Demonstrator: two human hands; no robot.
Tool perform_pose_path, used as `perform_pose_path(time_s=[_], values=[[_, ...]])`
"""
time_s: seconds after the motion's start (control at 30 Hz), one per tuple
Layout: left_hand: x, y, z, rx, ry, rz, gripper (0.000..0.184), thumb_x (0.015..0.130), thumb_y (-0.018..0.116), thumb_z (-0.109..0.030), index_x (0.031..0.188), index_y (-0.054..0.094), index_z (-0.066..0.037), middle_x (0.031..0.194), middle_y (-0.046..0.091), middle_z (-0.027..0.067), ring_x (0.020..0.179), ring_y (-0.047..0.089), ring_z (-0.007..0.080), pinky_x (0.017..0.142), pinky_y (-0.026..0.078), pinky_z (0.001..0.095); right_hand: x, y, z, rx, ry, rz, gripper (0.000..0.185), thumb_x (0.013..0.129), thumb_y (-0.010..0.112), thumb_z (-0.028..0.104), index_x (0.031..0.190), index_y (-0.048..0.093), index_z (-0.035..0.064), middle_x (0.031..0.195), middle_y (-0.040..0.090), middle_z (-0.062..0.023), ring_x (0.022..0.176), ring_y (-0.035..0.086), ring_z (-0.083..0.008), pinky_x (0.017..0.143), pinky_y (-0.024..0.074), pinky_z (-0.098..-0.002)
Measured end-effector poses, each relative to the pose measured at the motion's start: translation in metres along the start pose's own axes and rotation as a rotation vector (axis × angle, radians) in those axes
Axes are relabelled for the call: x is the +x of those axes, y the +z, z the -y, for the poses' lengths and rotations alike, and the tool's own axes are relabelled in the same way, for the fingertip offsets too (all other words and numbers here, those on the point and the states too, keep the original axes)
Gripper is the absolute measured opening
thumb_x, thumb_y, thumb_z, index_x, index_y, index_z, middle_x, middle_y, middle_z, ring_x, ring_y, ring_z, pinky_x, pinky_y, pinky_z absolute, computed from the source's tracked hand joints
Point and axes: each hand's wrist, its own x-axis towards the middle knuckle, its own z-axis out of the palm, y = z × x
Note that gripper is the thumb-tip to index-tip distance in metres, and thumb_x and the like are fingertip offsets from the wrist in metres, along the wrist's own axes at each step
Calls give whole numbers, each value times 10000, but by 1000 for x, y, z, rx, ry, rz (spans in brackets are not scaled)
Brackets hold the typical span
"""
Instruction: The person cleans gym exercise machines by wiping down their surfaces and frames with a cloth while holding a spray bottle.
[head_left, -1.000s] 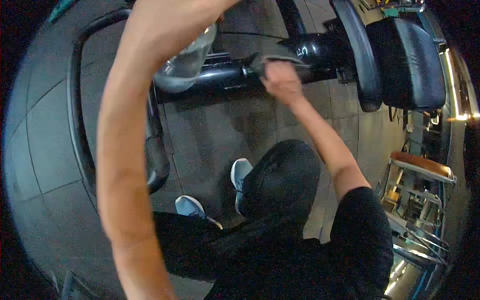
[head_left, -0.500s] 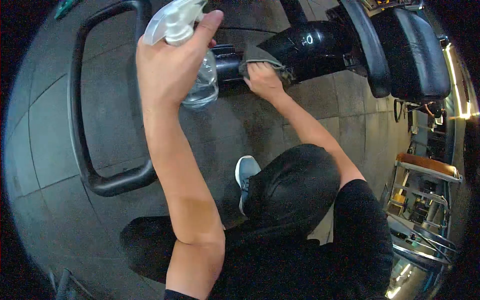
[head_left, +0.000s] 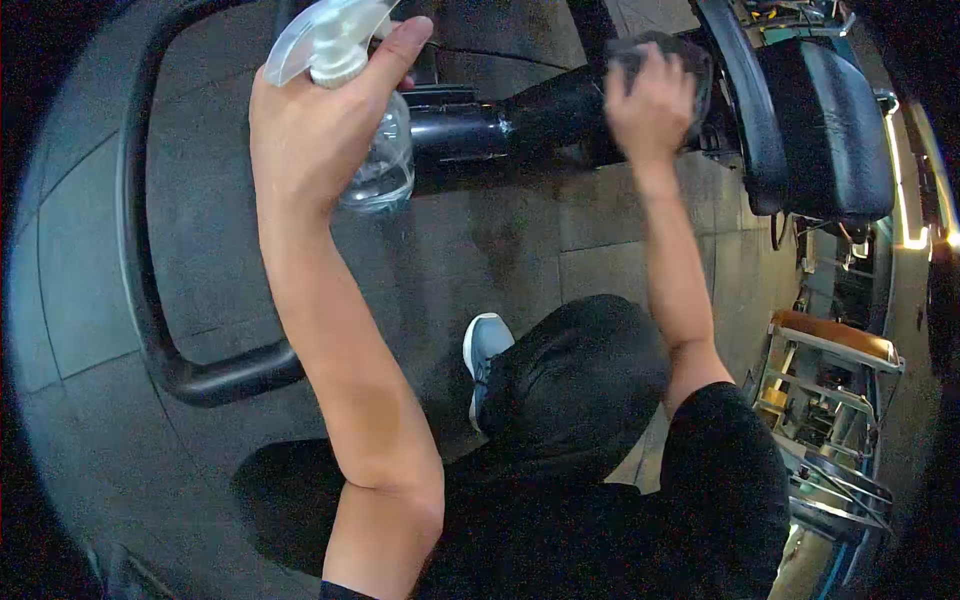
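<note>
My left hand [head_left: 312, 145] is wrapped round the neck of a clear spray bottle [head_left: 385, 170] with a white trigger head, its thumb near the trigger. Some clear liquid shows low in the bottle. My right hand [head_left: 652, 105], a little blurred, presses a dark cloth [head_left: 698, 82] against the black metal beam [head_left: 550, 108] of a gym machine, close to its padded part. The fingers are spread over the cloth, which sticks out around them. A wet-looking shine lies on the beam left of this hand.
Black padded cushions [head_left: 830, 130] stand at the upper right. A thick black tubular frame [head_left: 135, 220] curves along the left over the dark tiled floor [head_left: 80, 310]. At the right are a brown-topped bench [head_left: 840, 338] and metal equipment. My shoe [head_left: 486, 350] is below the beam.
My right hand has slid the cloth to the right along the beam, toward the cushions, and its fingers have spread. My left hand with the spray bottle has shifted slightly left.
</note>
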Motion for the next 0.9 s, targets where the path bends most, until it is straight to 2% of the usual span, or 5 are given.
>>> perform_pose_path(time_s=[0.37,0.43,0.53,0.7,0.9], values=[[3,-4,11,2,-39,98,355,856,798,-168,1144,677,2,793,677,24,684,622,111,596,480,272,-26,2,59,339,-180,884,461,847,684,374,1098,658,-12,958,666,-199,908,642,-346,824,516,-446],[4,-6,10,25,-39,118,361,856,798,-171,1148,676,2,792,676,24,687,623,111,597,481,271,-2,-15,3,240,-178,229,424,876,657,391,1056,674,7,932,678,-207,893,652,-374,815,523,-473],[12,-4,26,76,-43,166,350,855,798,-162,1141,678,1,788,675,25,689,623,109,598,481,270,21,-15,-60,10,259,608,401,903,621,371,1023,676,-7,943,679,-189,911,654,-380,830,524,-477],[21,3,53,246,18,252,354,817,828,-291,1056,736,-46,834,698,14,714,631,96,665,481,255,7,-2,-17,-35,-22,-69,462,912,617,365,1119,663,-46,1045,670,-213,1023,627,-382,960,479,-499],[21,5,49,224,31,218,393,810,832,-296,1103,738,-51,829,704,24,721,638,100,668,485,259,-36,9,63,162,-200,452,550,830,705,351,1176,619,-68,1200,629,-219,1079,600,-370,964,475,-439]])
